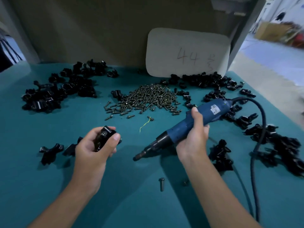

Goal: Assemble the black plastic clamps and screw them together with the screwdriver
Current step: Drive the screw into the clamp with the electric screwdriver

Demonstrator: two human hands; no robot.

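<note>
We judge we are at the screwing step: our left hand [97, 143] grips a clamp [103, 137] with a screw seated, our right hand [192, 137] wraps the screwdriver [189, 124], its tip apart from the clamp. Next, we bring the tip onto the screw head. The teal table [82, 186] carries a screw pile [146, 97], clamp heaps and a card marked 44 [187, 51].

**Both hands engaged, forearms extended over the work surface**

Left hand [97, 143]: palm turned up, fingers and thumb curled round a held part. Right hand [194, 137]: fingers wrapped round a tool body, thumb extended along it. Both forearms bare.
</note>
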